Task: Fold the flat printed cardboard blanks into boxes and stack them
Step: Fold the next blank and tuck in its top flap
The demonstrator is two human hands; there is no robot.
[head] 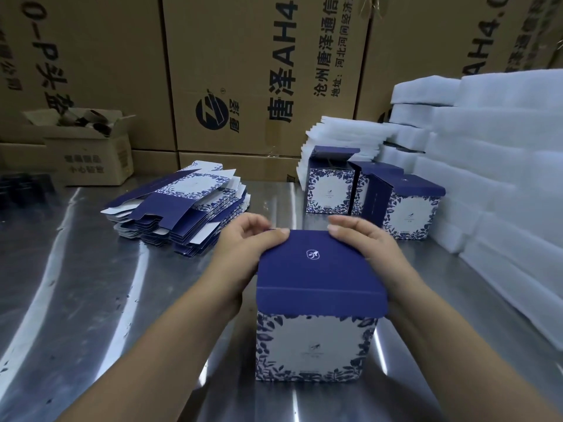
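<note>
Left hand [243,243] and right hand [364,239], apart, pinch the far corners of the navy lid flap [316,269] on the box [313,342], which stands on the worktop [91,300] near its front edge. Probably closing: push both corners down evenly, tab squarely inside. Flat blanks [182,205] back-left, folded boxes [330,190] back-right.

The table [76,300] shows bare steel along its near-left edge and in a lane between the flat blanks [179,208] and folded boxes [327,190]. An upright box [316,339] occupies near centre. Foam stacks [502,178] wall the right edge; cartons [243,86] close the far edge.
</note>
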